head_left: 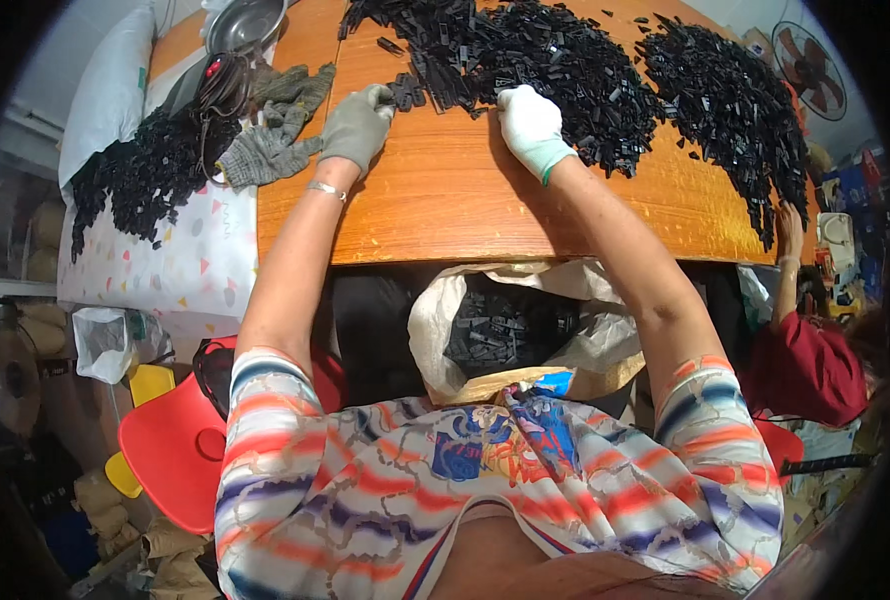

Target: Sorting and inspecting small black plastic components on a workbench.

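Observation:
My left hand, in a grey-green glove, is at the near left edge of a big heap of small black plastic pieces on the table. Its fingers are curled closed, next to a few black pieces lying slightly apart from the heap. My right hand, in a white glove, rests against the heap's front edge with fingers bent inward. Whatever its fingertips pinch is hidden. Between my arms, below the table edge, an open pale sack holds more black pieces.
A second black heap spreads along the right side, where another person's hand touches the table edge. Grey knit gloves lie at left beside more black pieces. A metal bowl and red chair are also at left.

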A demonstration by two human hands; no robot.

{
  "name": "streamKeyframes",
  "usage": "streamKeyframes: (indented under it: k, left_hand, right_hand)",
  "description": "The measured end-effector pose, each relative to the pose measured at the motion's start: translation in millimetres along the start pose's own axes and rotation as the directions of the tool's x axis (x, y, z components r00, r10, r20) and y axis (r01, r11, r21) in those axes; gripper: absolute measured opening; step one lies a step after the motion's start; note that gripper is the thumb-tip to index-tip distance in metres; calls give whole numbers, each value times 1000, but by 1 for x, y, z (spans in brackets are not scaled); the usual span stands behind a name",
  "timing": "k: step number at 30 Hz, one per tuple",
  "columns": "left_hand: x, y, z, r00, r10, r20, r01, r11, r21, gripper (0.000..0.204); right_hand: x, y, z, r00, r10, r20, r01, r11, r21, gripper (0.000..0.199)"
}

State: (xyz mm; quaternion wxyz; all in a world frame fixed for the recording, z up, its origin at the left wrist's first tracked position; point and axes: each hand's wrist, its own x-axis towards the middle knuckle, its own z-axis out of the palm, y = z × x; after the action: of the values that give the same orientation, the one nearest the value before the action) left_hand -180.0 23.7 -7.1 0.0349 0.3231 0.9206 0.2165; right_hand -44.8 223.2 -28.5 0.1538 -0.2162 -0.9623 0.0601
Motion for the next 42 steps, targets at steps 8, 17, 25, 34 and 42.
streamKeyframes:
  k: [8, 17, 25, 34, 42]
  left_hand:
    - [-43, -4, 2, 997, 59, 49, -53, 990, -127, 26]
    - [-45, -1, 6, 897, 436, -74, -386, 853, 350, 13]
    - [-64, -12, 18, 943, 258, -209, -302, 929, -215, 14]
    - [-102, 29, 35, 984, -8, 178, 179, 56, -982, 26]
    - [-124, 39, 32, 952, 91, 292, 305, -221, -926, 20]
  right_hand:
    - [-17, 7, -22, 983, -18, 180, -93, 804, 588, 17]
    - [-14, -16, -27, 966, 56, 251, -112, 970, 214, 34]
    - [-7, -18, -14, 949, -75, 307, 28, 988, 155, 31]
    - [-37, -13, -10, 983, -68, 171, 3, 935, 355, 17]
    - [-70, -40, -69, 923, -106, 369, -327, 285, 901, 18]
